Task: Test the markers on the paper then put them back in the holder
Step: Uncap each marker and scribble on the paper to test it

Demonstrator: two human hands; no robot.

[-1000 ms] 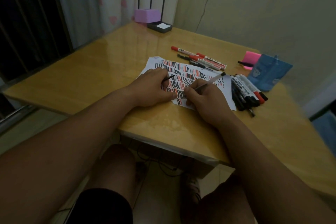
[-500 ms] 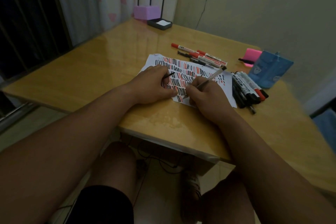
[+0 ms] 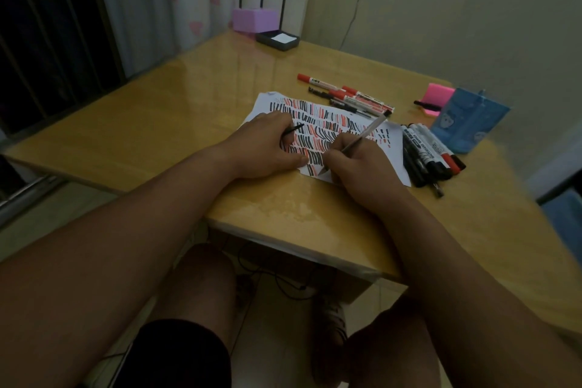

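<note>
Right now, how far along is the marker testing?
Done: the paper is mostly filled with red and black strokes. In hand: the right hand writes with a pen while the left hand holds a thin black piece. Left: the black markers and red markers lie on the table, outside the blue holder.

Head view, down over table (image 3: 157, 123)

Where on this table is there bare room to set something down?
The widest bare patch of the yellow wooden table lies left of the white striped paper, up to the black tray at the far corner. Another lies on the near right, in front of the black markers. Crowded: between paper, red markers, black markers and blue holder.
</note>
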